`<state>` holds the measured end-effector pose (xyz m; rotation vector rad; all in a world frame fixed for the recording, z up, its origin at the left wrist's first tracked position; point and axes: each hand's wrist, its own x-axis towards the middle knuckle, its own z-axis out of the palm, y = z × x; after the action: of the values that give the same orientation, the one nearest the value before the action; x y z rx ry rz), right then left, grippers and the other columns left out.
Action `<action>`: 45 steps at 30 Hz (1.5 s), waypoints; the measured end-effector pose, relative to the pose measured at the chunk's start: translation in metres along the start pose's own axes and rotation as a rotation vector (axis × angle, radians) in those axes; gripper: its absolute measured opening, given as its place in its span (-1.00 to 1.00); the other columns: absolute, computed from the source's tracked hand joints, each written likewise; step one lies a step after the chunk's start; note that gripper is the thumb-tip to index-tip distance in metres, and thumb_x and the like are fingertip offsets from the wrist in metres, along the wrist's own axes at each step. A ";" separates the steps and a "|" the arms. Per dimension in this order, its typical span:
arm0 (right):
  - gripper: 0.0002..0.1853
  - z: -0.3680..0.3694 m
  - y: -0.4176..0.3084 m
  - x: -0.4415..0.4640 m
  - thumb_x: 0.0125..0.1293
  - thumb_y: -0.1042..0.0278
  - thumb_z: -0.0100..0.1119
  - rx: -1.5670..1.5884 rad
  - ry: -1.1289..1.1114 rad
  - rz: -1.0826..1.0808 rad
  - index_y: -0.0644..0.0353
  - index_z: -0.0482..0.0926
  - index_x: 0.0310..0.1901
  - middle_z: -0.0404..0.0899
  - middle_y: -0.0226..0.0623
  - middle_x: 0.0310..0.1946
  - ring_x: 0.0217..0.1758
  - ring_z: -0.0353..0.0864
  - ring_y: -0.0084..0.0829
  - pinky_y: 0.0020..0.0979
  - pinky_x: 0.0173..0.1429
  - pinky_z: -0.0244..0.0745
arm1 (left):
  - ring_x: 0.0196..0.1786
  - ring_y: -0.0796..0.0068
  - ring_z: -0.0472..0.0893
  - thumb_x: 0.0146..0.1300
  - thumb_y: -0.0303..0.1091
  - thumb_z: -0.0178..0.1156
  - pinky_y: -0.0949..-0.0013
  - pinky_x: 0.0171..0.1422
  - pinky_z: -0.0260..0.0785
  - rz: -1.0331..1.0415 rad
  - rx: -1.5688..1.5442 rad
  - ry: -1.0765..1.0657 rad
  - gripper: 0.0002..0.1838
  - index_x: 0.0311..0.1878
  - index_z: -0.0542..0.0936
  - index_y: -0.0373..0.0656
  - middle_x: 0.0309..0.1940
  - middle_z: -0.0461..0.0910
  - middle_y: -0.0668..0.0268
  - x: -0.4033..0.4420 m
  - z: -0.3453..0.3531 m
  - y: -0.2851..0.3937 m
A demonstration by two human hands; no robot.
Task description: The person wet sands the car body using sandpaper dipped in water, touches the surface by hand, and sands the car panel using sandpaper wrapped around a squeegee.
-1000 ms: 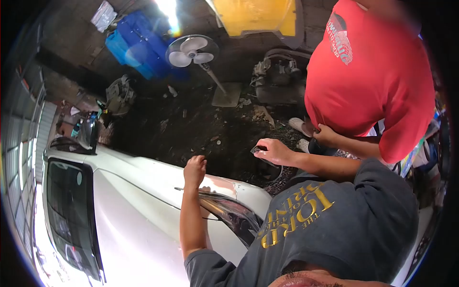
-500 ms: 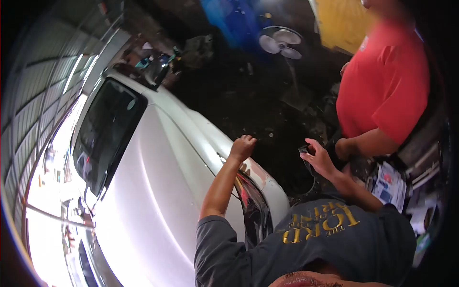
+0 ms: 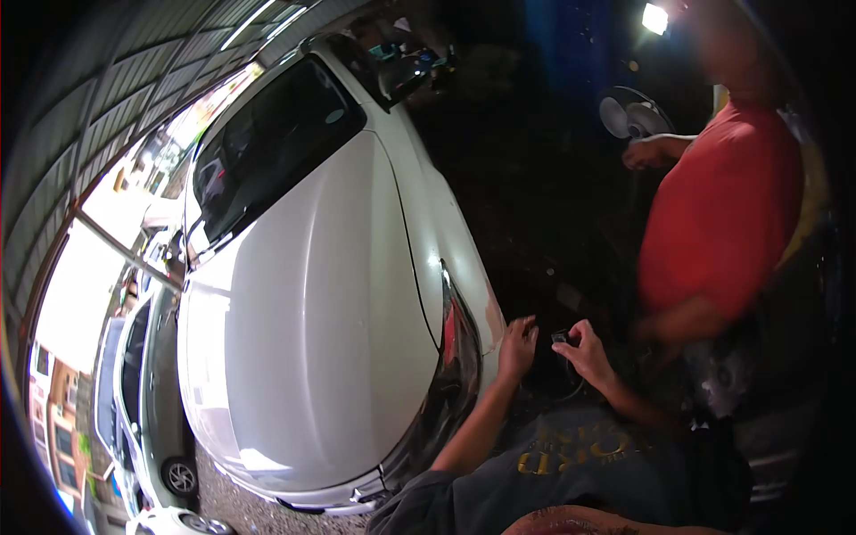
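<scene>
My left hand (image 3: 515,349) is raised beside the front fender (image 3: 481,294) of a white car (image 3: 312,294). Its fingers are slightly bent and apart, with nothing visible in them. Close by on its right, my right hand (image 3: 588,354) pinches a small dark, box-like object (image 3: 560,337) between thumb and fingers. A thin cable seems to hang below it; its exact kind is too small to make out. The fender carries a pinkish, scuffed patch (image 3: 492,316) near the headlight (image 3: 459,348).
A person in a red shirt (image 3: 727,205) stands to the right, one arm stretched forward near a fan (image 3: 635,116). A bright lamp (image 3: 654,19) shines behind. Other parked cars (image 3: 160,392) line the left, under a metal roof (image 3: 116,98).
My left hand has come off the fender area towards my right hand. The view has shifted, showing more of the car's front. The other person has lifted an arm, and a lamp shows.
</scene>
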<state>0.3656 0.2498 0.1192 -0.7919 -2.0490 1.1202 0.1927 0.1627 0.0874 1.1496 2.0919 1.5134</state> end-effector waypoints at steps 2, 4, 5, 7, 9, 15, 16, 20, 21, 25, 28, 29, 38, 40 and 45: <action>-0.59 0.002 0.013 0.002 0.17 0.19 0.53 0.052 -0.095 0.060 0.23 0.46 -0.24 0.50 -0.29 -0.41 -0.37 0.49 -0.43 -0.34 -0.26 0.44 | 0.08 0.05 0.65 0.40 -0.40 0.24 0.16 0.19 0.47 -0.044 0.035 0.080 -0.74 0.09 0.60 -0.28 -0.01 0.64 0.01 -0.041 0.007 0.011; -0.70 -0.002 0.021 0.005 0.25 0.28 0.48 0.123 -0.263 0.131 0.25 0.52 -0.30 0.57 -0.39 -0.43 -0.35 0.49 -0.64 -0.44 -0.26 0.44 | 0.09 0.04 0.65 0.39 -0.40 0.23 0.17 0.20 0.47 -0.039 0.006 0.085 -0.72 0.11 0.60 -0.29 -0.01 0.64 0.01 -0.068 0.015 0.013; -0.71 -0.007 0.018 0.008 0.26 0.29 0.47 0.127 -0.308 0.139 0.26 0.52 -0.31 0.58 -0.37 -0.40 -0.33 0.50 -0.63 -0.44 -0.25 0.44 | 0.09 0.03 0.64 0.39 -0.41 0.23 0.18 0.21 0.47 -0.040 -0.008 0.088 -0.72 0.11 0.60 -0.29 -0.01 0.65 0.01 -0.077 0.018 0.022; -0.72 -0.019 0.014 0.013 0.26 0.31 0.47 0.130 -0.400 0.156 0.27 0.53 -0.33 0.60 -0.34 -0.34 -0.31 0.52 -0.62 -0.45 -0.22 0.45 | 0.09 0.08 0.66 0.39 -0.41 0.24 0.20 0.22 0.46 -0.054 -0.004 0.090 -0.71 0.12 0.60 -0.29 -0.01 0.65 0.03 -0.084 0.026 0.036; -0.73 -0.021 0.030 0.014 0.26 0.30 0.46 0.207 -0.375 0.004 0.29 0.55 -0.31 0.60 -0.23 -0.27 -0.28 0.58 -0.47 -0.37 -0.18 0.49 | 0.08 0.13 0.67 0.38 -0.40 0.25 0.23 0.22 0.46 -0.116 -0.047 0.107 -0.70 0.12 0.60 -0.29 -0.01 0.66 0.05 -0.087 0.043 0.045; -0.74 -0.067 0.055 0.028 0.26 0.32 0.45 0.109 -0.346 -0.190 0.33 0.58 -0.29 0.61 -0.13 -0.16 -0.24 0.61 -0.38 -0.34 -0.17 0.49 | 0.03 0.31 0.67 0.37 -0.35 0.31 0.32 0.17 0.47 -0.285 -0.241 0.130 -0.69 0.10 0.61 -0.27 -0.03 0.68 0.14 -0.092 0.098 0.055; -0.74 -0.073 0.062 0.030 0.26 0.32 0.45 0.050 -0.322 -0.229 0.33 0.58 -0.29 0.62 -0.14 -0.19 -0.27 0.60 -0.39 -0.33 -0.19 0.49 | 0.03 0.36 0.67 0.38 -0.33 0.31 0.34 0.18 0.47 -0.265 -0.227 0.140 -0.69 0.10 0.61 -0.27 -0.02 0.68 0.16 -0.093 0.106 0.060; -0.70 -0.115 0.063 0.037 0.25 0.26 0.46 0.142 -0.419 0.041 0.32 0.57 -0.29 0.60 -0.22 -0.39 -0.39 0.53 -0.47 -0.36 -0.28 0.44 | 0.01 0.24 0.68 0.35 -0.37 0.33 0.30 0.14 0.47 -0.322 -0.053 0.153 -0.73 0.05 0.62 -0.25 -0.06 0.68 0.10 -0.096 0.143 0.082; -0.69 -0.123 0.079 0.033 0.25 0.25 0.46 0.162 -0.418 0.059 0.31 0.56 -0.30 0.58 -0.25 -0.44 -0.41 0.50 -0.50 -0.36 -0.30 0.42 | 0.01 0.24 0.68 0.34 -0.37 0.34 0.30 0.13 0.48 -0.293 -0.042 0.182 -0.73 0.04 0.62 -0.26 -0.06 0.67 0.08 -0.098 0.161 0.083; -0.73 -0.141 0.096 0.031 0.28 0.26 0.42 0.241 -0.429 0.232 0.29 0.56 -0.31 0.54 -0.36 -0.50 -0.42 0.46 -0.59 -0.40 -0.34 0.39 | 0.03 0.26 0.68 0.35 -0.35 0.34 0.29 0.11 0.49 -0.184 0.025 0.223 -0.69 0.09 0.60 -0.27 -0.01 0.65 0.06 -0.102 0.193 0.075; -0.75 -0.151 0.100 0.034 0.32 0.27 0.39 0.354 -0.445 0.357 0.27 0.56 -0.28 0.54 -0.43 -0.46 -0.41 0.44 -0.64 -0.44 -0.34 0.38 | 0.07 0.32 0.65 0.39 -0.27 0.33 0.27 0.13 0.49 -0.388 -0.195 0.178 -0.59 0.20 0.55 -0.26 0.04 0.64 0.11 -0.101 0.207 0.074; -0.75 -0.154 0.102 0.034 0.33 0.26 0.39 0.411 -0.446 0.384 0.26 0.56 -0.27 0.54 -0.44 -0.45 -0.41 0.44 -0.64 -0.45 -0.34 0.38 | 0.09 0.35 0.64 0.41 -0.24 0.32 0.26 0.14 0.49 -0.503 -0.318 0.157 -0.56 0.24 0.53 -0.25 0.06 0.63 0.13 -0.103 0.212 0.074; -0.76 -0.153 0.109 0.053 0.37 0.26 0.37 0.711 -0.419 0.591 0.18 0.51 -0.27 0.47 -0.49 -0.44 -0.39 0.43 -0.68 -0.52 -0.30 0.37 | 0.23 0.42 0.54 0.40 -0.14 0.32 0.33 0.34 0.38 -0.619 -0.698 -0.029 -0.36 0.41 0.39 -0.26 0.21 0.55 0.22 -0.089 0.206 0.068; -0.76 -0.152 0.109 0.055 0.37 0.26 0.37 0.716 -0.452 0.628 0.17 0.50 -0.28 0.46 -0.50 -0.44 -0.38 0.43 -0.68 -0.52 -0.28 0.38 | 0.24 0.41 0.53 0.38 -0.22 0.34 0.34 0.36 0.36 -0.623 -0.727 0.043 -0.36 0.42 0.38 -0.28 0.22 0.54 0.21 -0.087 0.198 0.088; -0.75 -0.135 0.103 0.062 0.37 0.23 0.38 0.842 -0.516 0.671 0.14 0.49 -0.24 0.46 -0.51 -0.39 -0.36 0.45 -0.67 -0.52 -0.24 0.45 | 0.27 0.40 0.51 0.31 -0.43 0.34 0.35 0.41 0.31 -0.567 -0.731 0.239 -0.36 0.42 0.37 -0.29 0.25 0.51 0.19 -0.085 0.178 0.100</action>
<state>0.4534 0.4071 0.1011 -0.7912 -1.3951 2.5408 0.4049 0.2254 0.0906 0.1082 1.5373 1.8992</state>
